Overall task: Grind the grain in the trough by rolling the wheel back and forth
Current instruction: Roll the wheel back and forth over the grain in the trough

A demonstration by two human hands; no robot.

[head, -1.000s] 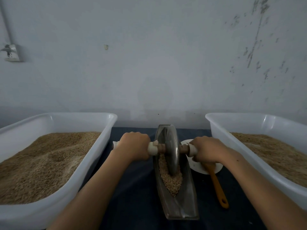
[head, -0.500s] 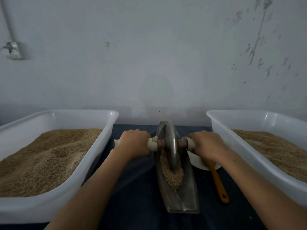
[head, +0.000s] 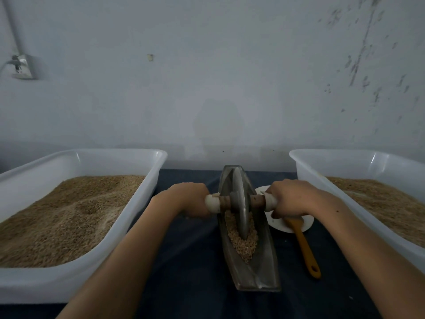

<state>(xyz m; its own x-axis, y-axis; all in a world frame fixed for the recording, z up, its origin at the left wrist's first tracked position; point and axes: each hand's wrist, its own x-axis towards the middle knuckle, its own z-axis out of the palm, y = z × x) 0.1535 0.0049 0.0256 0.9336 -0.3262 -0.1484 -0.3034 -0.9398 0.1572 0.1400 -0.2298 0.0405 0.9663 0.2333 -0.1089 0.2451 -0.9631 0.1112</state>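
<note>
While both fists wrap the axle:
Left hand [head: 189, 199]: grip holding axle's left end.
Right hand [head: 291, 198]: grip holding right end.
Wheel [head: 240, 203]: upright in grain [head: 243, 242], trough [head: 250, 268] at frame centre.

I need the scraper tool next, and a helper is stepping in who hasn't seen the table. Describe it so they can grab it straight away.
Find the metal trough between the two white tubs of grain. Just to its right sits a small white dish, partly under the right hand. The spatula lies with its blade on that dish and its handle pointing toward you: the only orange thing there, with a hole at the end.
</note>
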